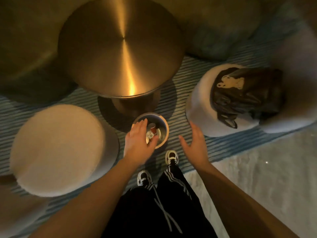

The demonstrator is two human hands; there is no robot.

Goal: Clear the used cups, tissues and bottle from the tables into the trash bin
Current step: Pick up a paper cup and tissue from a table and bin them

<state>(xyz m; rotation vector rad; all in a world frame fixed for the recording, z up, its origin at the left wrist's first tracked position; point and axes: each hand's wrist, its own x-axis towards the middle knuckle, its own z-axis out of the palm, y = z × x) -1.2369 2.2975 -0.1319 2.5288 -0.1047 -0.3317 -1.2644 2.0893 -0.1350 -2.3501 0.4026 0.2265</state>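
A small round trash bin [163,125] stands on the striped rug in front of my feet. Inside it lie a bottle with a reddish cap [153,129] and some pale rubbish [150,135]. My left hand [139,136] hovers over the bin's left rim with fingers spread and holds nothing. My right hand [195,143] is open to the right of the bin, apart from it, palm turned inward. The round brass table [120,47] beyond the bin has a bare top.
A pale round stool [58,148] stands at the left. Another pale stool [202,107] at the right carries a dark bag [247,93]. A second brass table edge [22,48] shows at far left. My shoes [171,156] stand just behind the bin.
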